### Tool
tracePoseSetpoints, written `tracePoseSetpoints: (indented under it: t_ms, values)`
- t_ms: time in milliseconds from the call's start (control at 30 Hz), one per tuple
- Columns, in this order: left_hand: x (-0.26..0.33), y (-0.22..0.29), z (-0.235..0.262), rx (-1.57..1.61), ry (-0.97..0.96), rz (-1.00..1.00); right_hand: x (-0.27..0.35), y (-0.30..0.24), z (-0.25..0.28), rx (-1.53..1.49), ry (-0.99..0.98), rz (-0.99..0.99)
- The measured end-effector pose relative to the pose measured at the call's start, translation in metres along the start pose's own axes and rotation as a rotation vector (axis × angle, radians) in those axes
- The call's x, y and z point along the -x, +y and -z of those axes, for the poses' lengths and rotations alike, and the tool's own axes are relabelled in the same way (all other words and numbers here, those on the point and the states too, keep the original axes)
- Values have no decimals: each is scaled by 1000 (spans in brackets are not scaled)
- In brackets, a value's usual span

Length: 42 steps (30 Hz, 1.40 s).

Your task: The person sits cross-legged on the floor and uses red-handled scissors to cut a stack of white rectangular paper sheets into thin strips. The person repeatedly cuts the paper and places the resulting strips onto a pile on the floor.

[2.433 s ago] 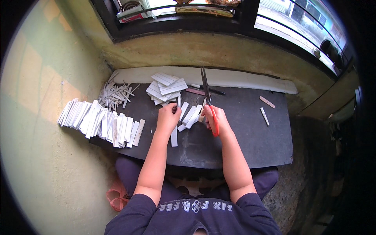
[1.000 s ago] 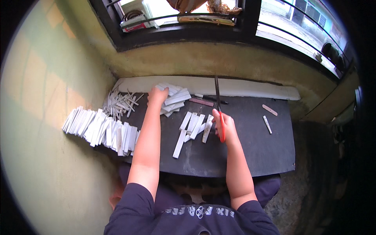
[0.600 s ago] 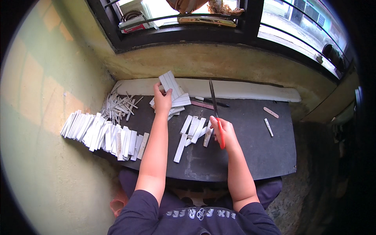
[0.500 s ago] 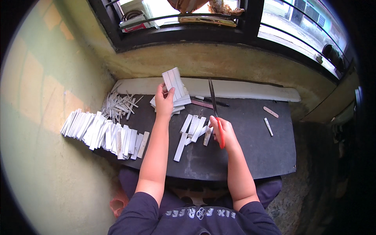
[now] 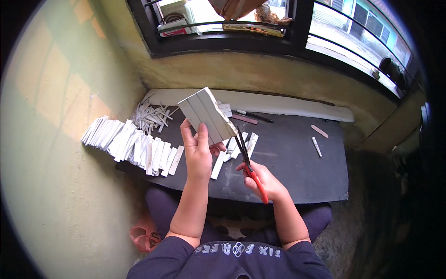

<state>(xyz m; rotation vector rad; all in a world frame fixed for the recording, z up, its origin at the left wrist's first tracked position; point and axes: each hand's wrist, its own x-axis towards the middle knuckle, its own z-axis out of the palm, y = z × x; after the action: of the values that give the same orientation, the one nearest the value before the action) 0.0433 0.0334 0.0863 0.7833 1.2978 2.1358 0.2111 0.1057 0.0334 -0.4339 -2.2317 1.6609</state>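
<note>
My left hand (image 5: 199, 151) holds up a white rectangular sheet (image 5: 206, 115) marked with lengthwise lines, tilted above the dark board (image 5: 288, 167). My right hand (image 5: 262, 179) grips red-handled scissors (image 5: 246, 163), their dark blades pointing up toward the sheet's lower right edge. Under the hands, several cut white strips (image 5: 241, 146) lie loose on the board.
A long row of stacked white strips (image 5: 130, 145) runs along the board's left side, with thin offcuts (image 5: 151, 116) piled behind it. A white slab (image 5: 278, 103) lies along the back edge below a barred window. Pens (image 5: 253, 116) and two small sticks (image 5: 317, 139) rest on the board.
My left hand reached to the stack at the back, took a white sheet and raised it toward me. The right hand kept the scissors and moved them up to the sheet.
</note>
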Motion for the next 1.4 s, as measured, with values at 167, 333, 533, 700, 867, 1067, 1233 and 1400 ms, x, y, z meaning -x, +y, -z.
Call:
tracePoseSetpoints:
  t_ms: [167, 333, 533, 700, 867, 1067, 1233, 1400]
  values:
    - [29, 9, -24, 31, -54, -73, 32, -19, -2, 6, 22, -33]
    - [53, 11, -27, -2, -221, -53, 56, -24, -7, 6, 28, -57]
    - [64, 6, -27, -50, -301, -31, 68, -21, -3, 13, 38, -27]
    - [68, 2, -33, -187, -265, -144, 70, -17, -3, 12, 55, -16]
    - [69, 2, -36, -215, -252, -148, 68, -13, -5, 5, 99, 3]
    - [67, 0, -35, -237, -268, -149, 67, -11, -5, 12, 132, -28]
    - [65, -6, -32, -232, -265, -157, 63, -6, -9, -9, 174, 2]
    - [64, -8, -30, -197, -257, -132, 63, -6, -11, -60, 194, -17]
